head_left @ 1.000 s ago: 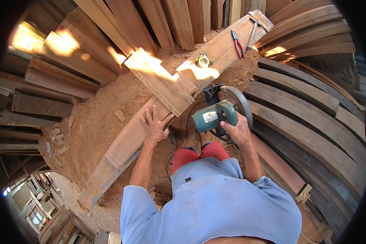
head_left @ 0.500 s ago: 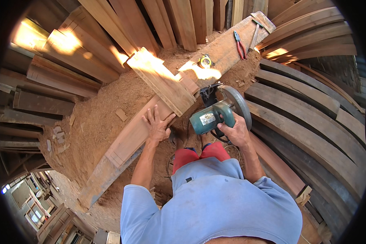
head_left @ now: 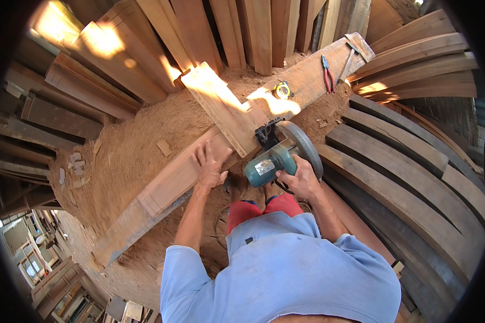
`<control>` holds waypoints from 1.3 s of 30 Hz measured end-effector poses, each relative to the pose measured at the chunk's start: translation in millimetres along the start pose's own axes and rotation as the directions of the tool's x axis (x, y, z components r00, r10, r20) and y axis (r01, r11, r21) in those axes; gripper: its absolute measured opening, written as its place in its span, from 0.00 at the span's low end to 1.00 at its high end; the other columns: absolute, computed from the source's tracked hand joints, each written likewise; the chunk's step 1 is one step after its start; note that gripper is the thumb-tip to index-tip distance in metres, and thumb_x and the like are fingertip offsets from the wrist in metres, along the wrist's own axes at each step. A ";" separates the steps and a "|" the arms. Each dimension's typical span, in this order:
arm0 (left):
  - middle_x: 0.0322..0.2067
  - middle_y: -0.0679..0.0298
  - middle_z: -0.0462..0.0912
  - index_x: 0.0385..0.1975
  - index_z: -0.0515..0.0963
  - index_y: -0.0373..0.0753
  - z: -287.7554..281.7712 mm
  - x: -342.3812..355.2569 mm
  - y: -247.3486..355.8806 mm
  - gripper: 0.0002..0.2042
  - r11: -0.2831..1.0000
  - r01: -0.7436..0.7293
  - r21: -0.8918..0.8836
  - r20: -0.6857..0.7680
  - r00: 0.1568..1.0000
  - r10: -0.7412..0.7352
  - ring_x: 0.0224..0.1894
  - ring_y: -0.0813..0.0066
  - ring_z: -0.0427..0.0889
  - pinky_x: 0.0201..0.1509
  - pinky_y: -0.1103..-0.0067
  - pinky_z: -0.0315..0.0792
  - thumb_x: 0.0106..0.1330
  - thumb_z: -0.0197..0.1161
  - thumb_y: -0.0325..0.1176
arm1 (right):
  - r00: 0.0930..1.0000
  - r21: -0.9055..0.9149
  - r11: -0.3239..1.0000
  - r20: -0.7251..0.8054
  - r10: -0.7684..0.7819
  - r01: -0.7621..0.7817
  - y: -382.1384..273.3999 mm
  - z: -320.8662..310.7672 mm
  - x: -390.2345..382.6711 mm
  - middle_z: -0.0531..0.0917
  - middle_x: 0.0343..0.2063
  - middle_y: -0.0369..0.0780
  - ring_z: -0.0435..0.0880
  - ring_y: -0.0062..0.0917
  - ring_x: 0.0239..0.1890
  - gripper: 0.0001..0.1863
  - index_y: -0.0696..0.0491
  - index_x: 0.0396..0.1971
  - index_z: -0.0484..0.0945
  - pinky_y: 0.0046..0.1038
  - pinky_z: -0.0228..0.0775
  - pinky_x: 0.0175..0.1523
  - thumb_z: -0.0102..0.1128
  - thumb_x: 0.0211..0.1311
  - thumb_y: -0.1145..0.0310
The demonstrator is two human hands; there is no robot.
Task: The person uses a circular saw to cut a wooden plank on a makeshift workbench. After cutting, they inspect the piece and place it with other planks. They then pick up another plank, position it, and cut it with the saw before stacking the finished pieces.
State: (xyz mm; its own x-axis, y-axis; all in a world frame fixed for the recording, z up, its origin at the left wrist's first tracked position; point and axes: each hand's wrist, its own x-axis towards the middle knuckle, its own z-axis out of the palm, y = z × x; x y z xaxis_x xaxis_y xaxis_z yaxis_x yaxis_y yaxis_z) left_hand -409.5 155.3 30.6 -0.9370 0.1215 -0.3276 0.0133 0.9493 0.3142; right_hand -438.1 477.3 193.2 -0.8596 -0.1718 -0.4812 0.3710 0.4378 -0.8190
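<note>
Teal circular saw point(head_left: 275, 160), one, with a grey rounded guard: held in the person's right hand point(head_left: 302, 180), the fingers clamped around its handle. From where I stood, it was just right of the near end of a cross board point(head_left: 221, 110); whether its black base touched the wood, I could not tell.

Left hand point(head_left: 207, 168), bare: fingers spread apart, laid on a reddish board point(head_left: 172, 185), the thumb toward its near edge.

Reddish board, one: lying along a long plank point(head_left: 307, 81) that ran from near left to far right.

Cross board, one: set across the reddish board, its far part sunlit.

Toward the plank's far right end, in order: one yellow-and-black tape measure point(head_left: 282, 90); one pair of red-handled pliers point(head_left: 328, 75); one hammer point(head_left: 348, 63).

Sawdust point(head_left: 140, 140), plentiful: spread over the ground left of the cross board.

Stacked timber point(head_left: 393, 145), grey-brown: ranged along the right side.
</note>
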 end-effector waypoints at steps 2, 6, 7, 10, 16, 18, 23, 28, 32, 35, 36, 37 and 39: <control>0.81 0.45 0.39 0.69 0.74 0.68 1.1 -4.7 -2.7 0.46 0.991 0.099 -0.085 -0.056 0.993 -0.104 0.80 0.34 0.33 0.76 0.34 0.29 0.41 0.85 0.48 | 1.000 -0.041 0.999 -0.009 -0.026 0.026 -0.3 -1.5 2.3 0.84 0.31 0.44 0.83 0.32 0.35 0.16 0.61 0.42 0.80 0.36 0.75 0.47 0.71 0.58 0.68; 0.77 0.45 0.47 0.65 0.76 0.64 8.9 -12.8 -9.4 0.47 0.983 0.121 -0.135 -0.148 0.979 -0.141 0.79 0.37 0.39 0.77 0.37 0.32 0.35 0.87 0.49 | 0.998 -0.039 0.997 0.003 -0.066 0.067 0.5 -7.0 6.3 0.81 0.27 0.36 0.78 0.22 0.31 0.13 0.59 0.39 0.79 0.30 0.73 0.41 0.72 0.58 0.70; 0.76 0.45 0.49 0.64 0.77 0.64 8.3 -12.8 -9.0 0.47 0.986 0.115 -0.121 -0.157 0.979 -0.133 0.78 0.38 0.41 0.77 0.38 0.33 0.34 0.87 0.49 | 0.998 -0.022 0.998 0.014 -0.061 0.061 -1.1 -7.2 7.3 0.81 0.27 0.36 0.78 0.22 0.31 0.14 0.59 0.39 0.79 0.30 0.73 0.41 0.72 0.58 0.70; 0.74 0.47 0.52 0.63 0.78 0.64 7.3 -12.5 -5.3 0.46 0.987 0.112 -0.112 -0.193 0.972 -0.133 0.77 0.40 0.45 0.77 0.39 0.33 0.34 0.87 0.48 | 0.997 -0.032 0.997 0.030 -0.071 0.072 -9.6 -4.6 6.5 0.80 0.27 0.36 0.78 0.22 0.32 0.13 0.59 0.40 0.79 0.30 0.73 0.42 0.71 0.58 0.70; 0.75 0.46 0.51 0.62 0.77 0.68 0.6 -12.9 -2.6 0.45 0.977 0.168 -0.128 -0.120 0.976 -0.184 0.78 0.40 0.43 0.77 0.36 0.33 0.35 0.86 0.48 | 0.993 -0.029 0.995 0.075 -0.090 0.092 -19.0 5.5 14.9 0.81 0.30 0.37 0.79 0.23 0.35 0.14 0.59 0.42 0.79 0.30 0.73 0.46 0.70 0.60 0.70; 0.76 0.46 0.51 0.63 0.77 0.68 -0.4 -11.5 -1.2 0.44 0.974 0.184 -0.131 -0.096 0.976 -0.197 0.79 0.40 0.42 0.77 0.37 0.32 0.36 0.86 0.47 | 0.992 -0.039 0.994 0.084 -0.099 0.102 -15.3 11.3 18.3 0.81 0.31 0.38 0.79 0.25 0.36 0.15 0.59 0.43 0.79 0.32 0.74 0.47 0.70 0.60 0.69; 0.75 0.48 0.53 0.62 0.78 0.66 -4.8 -11.3 1.9 0.43 0.972 0.198 -0.130 -0.103 0.972 -0.212 0.79 0.42 0.43 0.78 0.41 0.34 0.36 0.87 0.47 | 0.984 -0.072 0.986 0.113 -0.140 0.148 -15.5 21.7 28.6 0.83 0.32 0.42 0.81 0.29 0.37 0.16 0.60 0.44 0.79 0.34 0.75 0.49 0.70 0.60 0.68; 0.76 0.46 0.50 0.64 0.77 0.67 -6.5 -11.1 1.1 0.44 0.968 0.208 -0.143 -0.047 0.975 -0.216 0.80 0.41 0.40 0.79 0.40 0.32 0.38 0.86 0.47 | 0.985 -0.098 0.988 0.133 -0.108 0.122 -28.3 30.3 32.5 0.85 0.34 0.45 0.83 0.31 0.38 0.16 0.61 0.44 0.79 0.36 0.75 0.49 0.70 0.60 0.68; 0.76 0.46 0.50 0.63 0.77 0.66 -2.3 -11.1 0.3 0.44 0.968 0.198 -0.151 -0.076 0.974 -0.212 0.80 0.42 0.40 0.79 0.41 0.32 0.37 0.87 0.45 | 0.983 -0.125 0.990 0.178 -0.041 0.064 -33.3 35.7 39.1 0.87 0.40 0.52 0.87 0.44 0.47 0.19 0.61 0.48 0.80 0.40 0.76 0.55 0.70 0.61 0.68; 0.76 0.45 0.51 0.63 0.77 0.66 -0.5 -9.4 -0.3 0.44 0.969 0.188 -0.160 -0.097 0.974 -0.205 0.80 0.41 0.41 0.79 0.41 0.33 0.36 0.87 0.44 | 0.983 -0.074 0.994 0.175 -0.062 0.075 -35.0 44.0 43.5 0.87 0.38 0.51 0.87 0.42 0.44 0.18 0.61 0.47 0.80 0.39 0.76 0.54 0.70 0.61 0.69; 0.75 0.45 0.51 0.62 0.77 0.65 1.4 -9.9 -1.4 0.44 0.968 0.188 -0.165 -0.104 0.973 -0.206 0.79 0.40 0.42 0.79 0.41 0.33 0.36 0.87 0.43 | 0.981 -0.055 0.996 0.186 -0.055 0.066 -33.4 47.7 45.2 0.87 0.37 0.51 0.87 0.41 0.43 0.17 0.61 0.47 0.80 0.39 0.76 0.53 0.70 0.61 0.69; 0.75 0.44 0.52 0.62 0.78 0.65 3.3 -10.0 -2.5 0.45 0.968 0.188 -0.169 -0.111 0.972 -0.208 0.79 0.40 0.43 0.79 0.41 0.33 0.35 0.87 0.42 | 0.979 -0.036 0.998 0.198 -0.048 0.056 -31.1 50.7 46.9 0.87 0.36 0.50 0.87 0.41 0.42 0.17 0.61 0.46 0.80 0.39 0.76 0.52 0.70 0.60 0.69; 0.75 0.44 0.52 0.62 0.78 0.66 6.5 -9.7 -3.6 0.45 0.971 0.162 -0.176 -0.154 0.970 -0.190 0.79 0.39 0.44 0.79 0.41 0.34 0.34 0.87 0.42 | 0.980 -0.007 0.994 0.170 -0.103 0.105 -23.7 55.9 49.9 0.84 0.33 0.42 0.82 0.30 0.38 0.15 0.61 0.44 0.80 0.34 0.75 0.48 0.69 0.60 0.71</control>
State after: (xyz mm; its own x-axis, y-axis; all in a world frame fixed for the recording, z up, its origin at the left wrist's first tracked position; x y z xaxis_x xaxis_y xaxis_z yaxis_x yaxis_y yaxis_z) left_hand -398.2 152.6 26.8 -0.9648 -0.1069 -0.2404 -0.2005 0.8903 0.4089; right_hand -470.2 409.1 171.2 -0.8206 -0.3636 -0.4409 0.2760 0.4233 -0.8629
